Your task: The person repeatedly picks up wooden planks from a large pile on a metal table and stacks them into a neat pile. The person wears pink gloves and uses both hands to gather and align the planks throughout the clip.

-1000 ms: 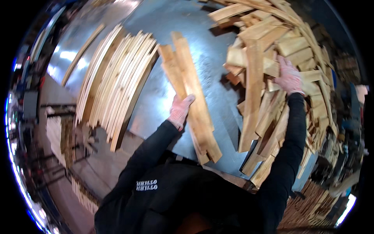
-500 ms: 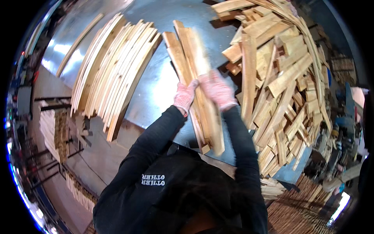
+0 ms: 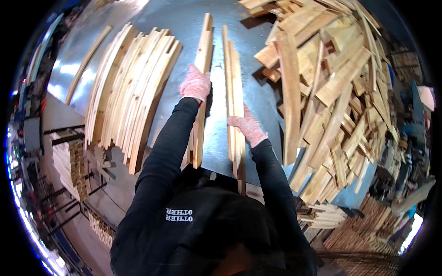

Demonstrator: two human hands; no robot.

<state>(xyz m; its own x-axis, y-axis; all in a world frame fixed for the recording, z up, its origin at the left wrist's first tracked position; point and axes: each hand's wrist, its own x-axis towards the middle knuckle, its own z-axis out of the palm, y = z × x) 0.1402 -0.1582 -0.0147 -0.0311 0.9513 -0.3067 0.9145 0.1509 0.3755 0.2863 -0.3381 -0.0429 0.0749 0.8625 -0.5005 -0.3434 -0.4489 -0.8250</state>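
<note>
Both my hands wear pale pink knit gloves. My left hand (image 3: 195,84) is closed round a couple of wooden slats (image 3: 203,50), held on edge and running lengthwise away from me. Closer to me and to the right, my right hand (image 3: 249,126) grips a second small bundle of wooden strips (image 3: 234,87), its thumb over the near face and its fingers mostly hidden behind. A strip of bare metal tabletop (image 3: 216,142) shows between the two bundles. Left of my left hand stands a row of wooden slats (image 3: 138,83) on edge, side by side.
A large jumbled heap of wooden boards (image 3: 331,87) covers the table's right side. One lone slat (image 3: 86,64) lies at the far left. Below the table's left edge is a stack of wood (image 3: 69,161) on a rack; more stacked strips (image 3: 354,230) stand at lower right.
The boards held together in both hands are now split into two upright bundles. My left hand has moved left and away from me; my right hand has come nearer my body.
</note>
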